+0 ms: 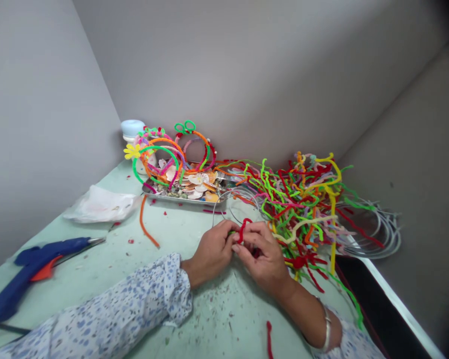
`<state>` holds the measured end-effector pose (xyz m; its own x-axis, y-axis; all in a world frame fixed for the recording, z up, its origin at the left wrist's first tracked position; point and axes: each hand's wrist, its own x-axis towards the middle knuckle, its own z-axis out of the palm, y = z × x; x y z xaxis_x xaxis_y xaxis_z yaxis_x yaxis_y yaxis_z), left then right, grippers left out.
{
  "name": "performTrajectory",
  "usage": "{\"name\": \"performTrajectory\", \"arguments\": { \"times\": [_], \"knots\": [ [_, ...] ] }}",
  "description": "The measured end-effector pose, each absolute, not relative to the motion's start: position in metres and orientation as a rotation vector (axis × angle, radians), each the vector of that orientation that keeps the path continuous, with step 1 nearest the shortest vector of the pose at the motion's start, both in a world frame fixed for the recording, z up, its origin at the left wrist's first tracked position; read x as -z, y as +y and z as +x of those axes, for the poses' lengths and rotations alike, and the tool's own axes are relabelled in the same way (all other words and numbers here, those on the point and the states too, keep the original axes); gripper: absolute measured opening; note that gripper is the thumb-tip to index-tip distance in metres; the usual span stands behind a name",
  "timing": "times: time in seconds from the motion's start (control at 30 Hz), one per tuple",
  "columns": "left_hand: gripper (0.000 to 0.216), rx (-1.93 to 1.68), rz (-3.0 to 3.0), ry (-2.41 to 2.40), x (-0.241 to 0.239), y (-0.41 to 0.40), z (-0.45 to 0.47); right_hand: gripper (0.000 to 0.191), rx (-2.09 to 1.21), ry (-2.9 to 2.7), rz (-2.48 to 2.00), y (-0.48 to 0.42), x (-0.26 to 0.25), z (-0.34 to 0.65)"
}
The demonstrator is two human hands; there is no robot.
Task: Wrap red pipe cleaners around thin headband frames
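My left hand (211,252) and my right hand (264,257) meet at the middle of the pale green table (108,269). Both pinch a red pipe cleaner (243,228) that loops up between the fingertips, wound on a thin grey wire hoop (228,204). A bit of green shows under my left thumb. A big tangle of coloured pipe cleaners (303,199) lies just right of my right hand. I wear a silver bangle (326,329) on the right wrist.
A blue glue gun (33,269) lies at the left front. A metal tray (183,197) of shells holds finished pipe-cleaner headbands (164,152). A plastic bag (99,204), white jar (132,128), bare white hoops (381,232), and loose orange (145,227) and red (269,339) pipe cleaners lie around.
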<state>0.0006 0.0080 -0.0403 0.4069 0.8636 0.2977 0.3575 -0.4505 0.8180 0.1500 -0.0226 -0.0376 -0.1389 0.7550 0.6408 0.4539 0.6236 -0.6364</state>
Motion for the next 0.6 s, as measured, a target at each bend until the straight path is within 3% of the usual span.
{"name": "performTrajectory", "arguments": {
  "times": [0.4, 0.6],
  "knots": [
    [0.018, -0.989, 1.908, 1.019, 0.038, 0.007, 0.0006, 0.024, -0.226, -1.84, -0.92, -0.0284, 0.0372, 0.1513],
    [0.015, -1.023, 1.899, 1.093, 0.0378, 0.0074, 0.0017, 0.013, -0.173, -1.739, -1.016, -0.0249, 0.0351, 0.151]
  ]
}}
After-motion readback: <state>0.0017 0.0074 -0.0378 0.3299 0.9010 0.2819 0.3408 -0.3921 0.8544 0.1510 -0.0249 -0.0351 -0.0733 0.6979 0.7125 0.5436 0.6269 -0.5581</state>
